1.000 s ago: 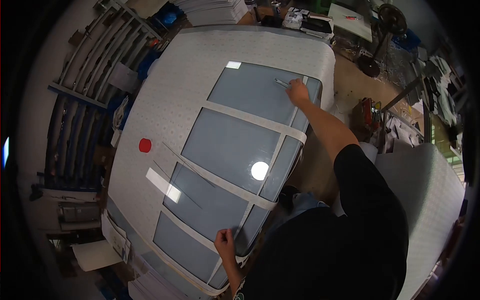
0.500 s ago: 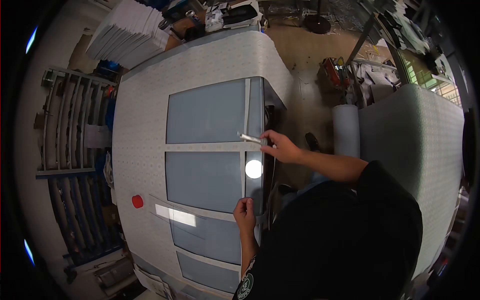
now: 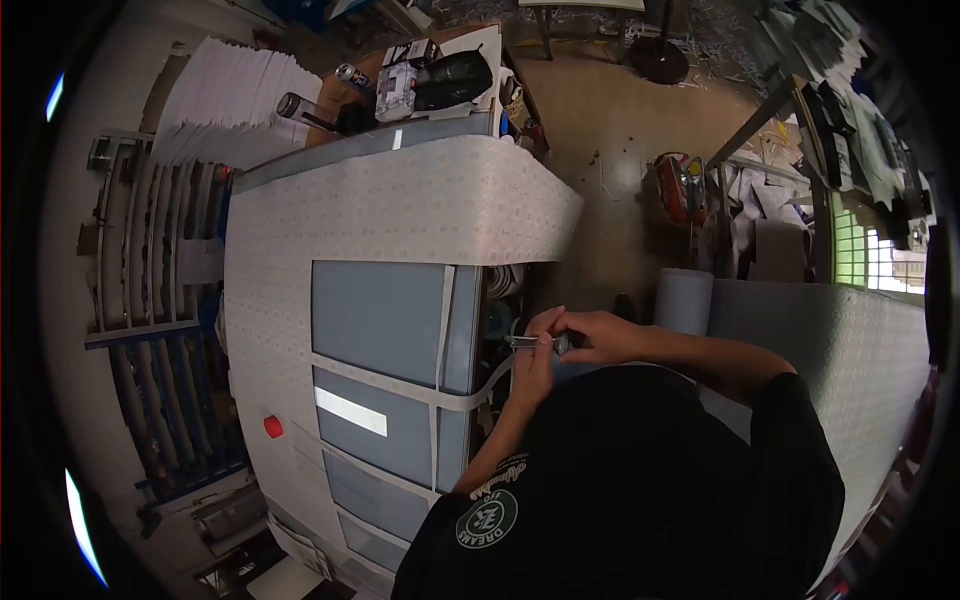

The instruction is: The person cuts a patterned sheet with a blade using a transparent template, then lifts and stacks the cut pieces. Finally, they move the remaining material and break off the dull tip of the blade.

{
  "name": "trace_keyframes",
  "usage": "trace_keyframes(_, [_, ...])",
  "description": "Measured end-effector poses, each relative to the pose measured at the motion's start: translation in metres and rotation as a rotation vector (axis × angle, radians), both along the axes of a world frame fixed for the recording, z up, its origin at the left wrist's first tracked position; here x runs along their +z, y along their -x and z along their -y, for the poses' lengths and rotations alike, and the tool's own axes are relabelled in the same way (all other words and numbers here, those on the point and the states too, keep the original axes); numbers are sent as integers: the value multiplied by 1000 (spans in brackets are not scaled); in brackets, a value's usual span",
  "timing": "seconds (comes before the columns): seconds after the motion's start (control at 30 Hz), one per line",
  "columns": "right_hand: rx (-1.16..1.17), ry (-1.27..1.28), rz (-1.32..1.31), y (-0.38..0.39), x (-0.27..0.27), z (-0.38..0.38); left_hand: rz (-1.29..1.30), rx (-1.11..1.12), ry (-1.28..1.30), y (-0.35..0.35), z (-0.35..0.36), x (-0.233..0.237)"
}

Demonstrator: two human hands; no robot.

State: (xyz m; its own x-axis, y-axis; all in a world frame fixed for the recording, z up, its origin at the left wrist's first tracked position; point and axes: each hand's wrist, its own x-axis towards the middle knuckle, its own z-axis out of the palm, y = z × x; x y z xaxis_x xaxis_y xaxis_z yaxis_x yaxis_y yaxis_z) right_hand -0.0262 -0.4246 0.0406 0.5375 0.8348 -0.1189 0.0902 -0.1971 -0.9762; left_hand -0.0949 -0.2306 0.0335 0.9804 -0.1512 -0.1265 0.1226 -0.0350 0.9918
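Note:
Close in front of my body, both hands meet around a slim silver utility knife [image 3: 524, 342]. My right hand [image 3: 598, 336] is closed on its rear part. The fingers of my left hand [image 3: 535, 362] are closed against the same knife, and just how they grip it is partly hidden. To the left lies a pale patterned sheet [image 3: 270, 290] with rectangular openings cut in it, showing the grey table surface [image 3: 380, 305]. Narrow strips of the sheet [image 3: 395, 373] run between the openings, and one hangs over the table edge near my left hand.
A red round object [image 3: 273, 427] rests on the sheet. Stacked white paper [image 3: 235, 100], cans and a black tray-like item [image 3: 455, 80] stand at the far end. Behind me are a white roll [image 3: 684, 300] and another covered table [image 3: 800, 320]. Racks [image 3: 150, 240] line the left wall.
My right hand has drawn back from above the sheet with the knife, and my left hand has come up to meet it. The view has shifted, showing more of the far end.

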Motion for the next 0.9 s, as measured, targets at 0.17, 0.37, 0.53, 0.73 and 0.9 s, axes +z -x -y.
trace_keyframes(0.17, [-283, -94, -227, -49, -84, -9, 126, 338, -227, -79, -51, -6])
trace_keyframes(0.37, [-719, 199, -771, -133, -264, 19, -112, 670, -448, -170, -147, -21])
trace_keyframes(0.53, [-819, 195, -1046, -180, -416, 35, -154, 686, -564, -207, -151, -47])
trace_keyframes(0.73, [-1084, 78, -1253, -242, -536, -4, 186, 582, -1195, -188, -168, -54])
trace_keyframes(0.9, [-1134, 197, -1461, -311, -508, -7, 107, 501, -1147, -173, -182, -43])
